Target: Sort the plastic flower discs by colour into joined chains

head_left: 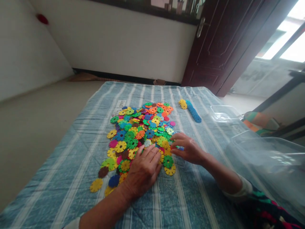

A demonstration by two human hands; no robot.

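Note:
A heap of flower-shaped plastic building discs (131, 135) in many colours, with slotted rims, spreads over the middle of the striped cloth. My left hand (146, 163) lies palm down on the heap's near side, fingers stretched out over yellow and other discs. At the heap's right edge is my right hand (188, 149), its fingers curled towards the thumb. A blue disc (181, 148) shows between them, partly hidden by the fingers. Close to its fingertips lie yellow discs (167, 150) and a green disc (168, 161).
Beyond my right hand, a row of overlapping blue discs (193, 111) lies beside a short yellow row (183, 104). Clear plastic boxes, one small (225, 114) and one large (274, 159), stand at the right. A blue striped cloth (78, 159) covers the table; a brown door (219, 41) is behind.

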